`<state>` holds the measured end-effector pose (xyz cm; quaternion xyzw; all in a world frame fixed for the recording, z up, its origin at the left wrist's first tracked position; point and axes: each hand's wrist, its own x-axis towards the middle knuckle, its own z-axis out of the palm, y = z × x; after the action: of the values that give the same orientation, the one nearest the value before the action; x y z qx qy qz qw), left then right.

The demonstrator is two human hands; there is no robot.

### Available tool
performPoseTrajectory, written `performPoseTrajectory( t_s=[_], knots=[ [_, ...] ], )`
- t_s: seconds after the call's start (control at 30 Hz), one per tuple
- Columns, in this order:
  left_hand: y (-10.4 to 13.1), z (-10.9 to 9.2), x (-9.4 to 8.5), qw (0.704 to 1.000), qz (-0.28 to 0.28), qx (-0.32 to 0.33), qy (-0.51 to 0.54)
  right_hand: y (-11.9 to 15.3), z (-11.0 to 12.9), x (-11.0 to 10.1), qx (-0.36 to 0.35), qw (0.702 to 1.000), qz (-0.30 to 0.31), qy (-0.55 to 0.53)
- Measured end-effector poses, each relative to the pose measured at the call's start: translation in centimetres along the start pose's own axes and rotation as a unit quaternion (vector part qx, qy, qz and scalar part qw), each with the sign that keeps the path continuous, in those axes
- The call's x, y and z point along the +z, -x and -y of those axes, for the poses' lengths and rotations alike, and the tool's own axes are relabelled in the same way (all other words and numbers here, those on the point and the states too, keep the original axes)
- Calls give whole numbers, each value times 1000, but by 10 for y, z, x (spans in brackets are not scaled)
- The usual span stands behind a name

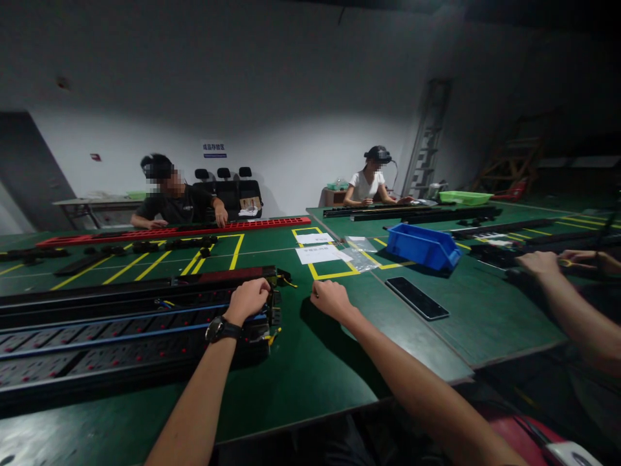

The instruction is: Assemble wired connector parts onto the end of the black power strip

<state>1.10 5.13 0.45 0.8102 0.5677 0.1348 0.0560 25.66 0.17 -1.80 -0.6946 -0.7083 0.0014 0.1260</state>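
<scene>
Several long black power strips (145,353) with rows of sockets and small red parts lie side by side on the green table at left. My left hand (250,299), with a black watch on its wrist, is curled over their right end, and its fingertips are partly hidden. Short yellow wires (290,282) stick out at that end. My right hand (332,301) is closed just above the table, to the right of the strips and apart from them. Something tiny may be pinched in its fingers, too small to make out.
A phone (417,298) lies right of my right hand, with a blue bin (422,247) behind it. Paper sheets (320,252) lie farther back. Two people sit across the table, one behind a red rail (242,224). Another person's hands (541,264) work at far right.
</scene>
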Motion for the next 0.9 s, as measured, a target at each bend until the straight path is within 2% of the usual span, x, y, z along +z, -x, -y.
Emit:
performPoseTrajectory(
  t_s=[0.03, 0.1, 0.2, 0.23, 0.3, 0.43, 0.53, 0.6, 0.73, 0.8, 0.9],
  knots=[
    [0, 0, 0, 1000, -1, 1, 1, 2, 2, 1, -25, 999, -14, -19],
    [0, 0, 1, 1000, -7, 5, 2, 7, 14, 4, -125, 989, -30, -75],
    [1, -1, 0, 1000, -24, 13, 0, 14, 37, 9, -287, 948, -23, -138],
    [2, -1, -2, 999, -29, 16, 0, 15, 44, 10, -314, 937, -26, -149],
    [4, -1, -6, 999, -39, 26, 1, 14, 50, 12, -321, 930, -49, -175],
    [14, -5, -18, 998, -8, 59, 11, 1, 32, 15, -227, 935, -80, -259],
    [25, -10, -24, 997, 50, 61, -1, -15, 0, 16, -138, 935, -111, -306],
    [30, -13, -27, 996, 67, 53, -13, -27, -25, 15, -84, 929, -136, -333],
    [33, -16, -30, 995, 87, 51, -27, -45, -72, 15, 54, 895, -195, -398],
    [33, -16, -31, 994, 93, 52, -32, -51, -91, 18, 98, 882, -194, -417],
    [32, -17, -32, 994, 89, 46, -32, -54, -108, 25, 146, 898, -159, -383]
  ],
)
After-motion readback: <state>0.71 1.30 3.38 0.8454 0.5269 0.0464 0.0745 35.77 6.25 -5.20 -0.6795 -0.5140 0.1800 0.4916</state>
